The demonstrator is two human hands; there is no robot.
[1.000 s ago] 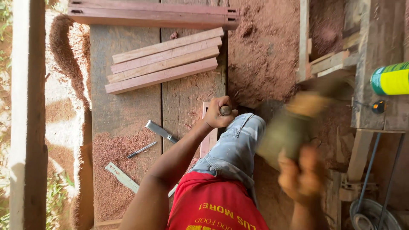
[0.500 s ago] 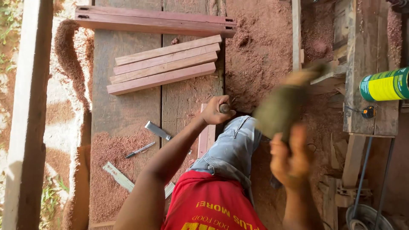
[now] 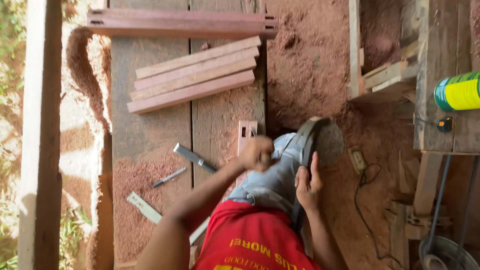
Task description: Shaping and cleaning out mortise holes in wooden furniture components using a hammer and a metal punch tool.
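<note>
My left hand [image 3: 256, 152] is closed around a chisel handle [image 3: 264, 160], held over a narrow reddish wooden piece with mortise holes [image 3: 246, 132] on the plank bench. My knee in blue jeans [image 3: 272, 175] lies beside that piece. My right hand [image 3: 307, 184] grips the dark handle of a mallet. The mallet's round head [image 3: 327, 141] sits just right of my left hand, close to the chisel. The chisel's blade is hidden under my hand.
A second chisel [image 3: 194, 158], a pen [image 3: 169, 177] and a ruler [image 3: 144, 207] lie on the bench [image 3: 150, 135] amid red sawdust. Wooden slats [image 3: 195, 76] and longer mortised rails [image 3: 180, 23] lie further up. A green and yellow can [image 3: 458, 91] and a cable [image 3: 367, 200] are at the right.
The mallet in my right hand has swung from raised at the right down towards the chisel. My left hand has stayed on the chisel.
</note>
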